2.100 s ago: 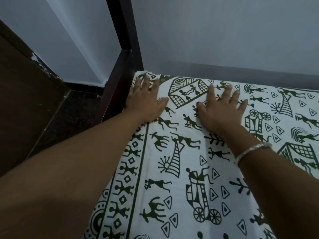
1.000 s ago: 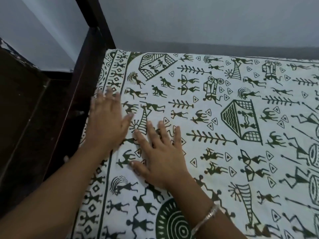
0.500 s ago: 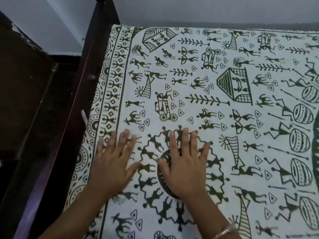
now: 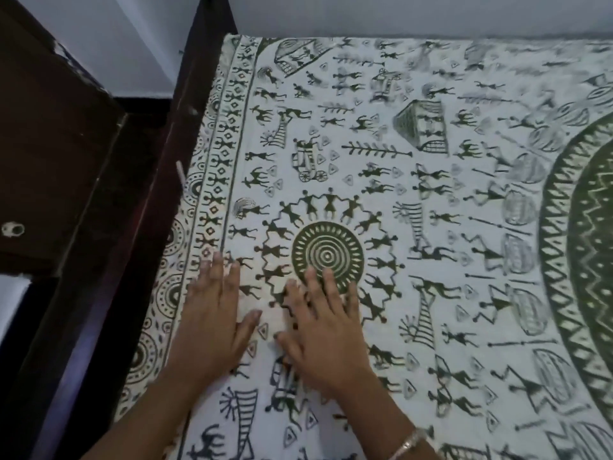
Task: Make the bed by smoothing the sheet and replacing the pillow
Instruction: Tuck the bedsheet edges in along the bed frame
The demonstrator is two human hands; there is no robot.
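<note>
Sheet [image 4: 431, 227] (printed) lies under both hands, left [image 4: 212, 322] and right [image 4: 326, 333], pressed flat.

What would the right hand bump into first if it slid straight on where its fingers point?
Nothing close by: the right hand lies flat on the sheet, fingers pointing at the far edge. Only flat printed cloth shows ahead, so probably the wall beyond.

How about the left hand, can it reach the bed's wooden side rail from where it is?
Probably yes. The left hand lies flat on the sheet near its patterned border, and the side rail runs just past that edge with nothing lying between them.
</note>
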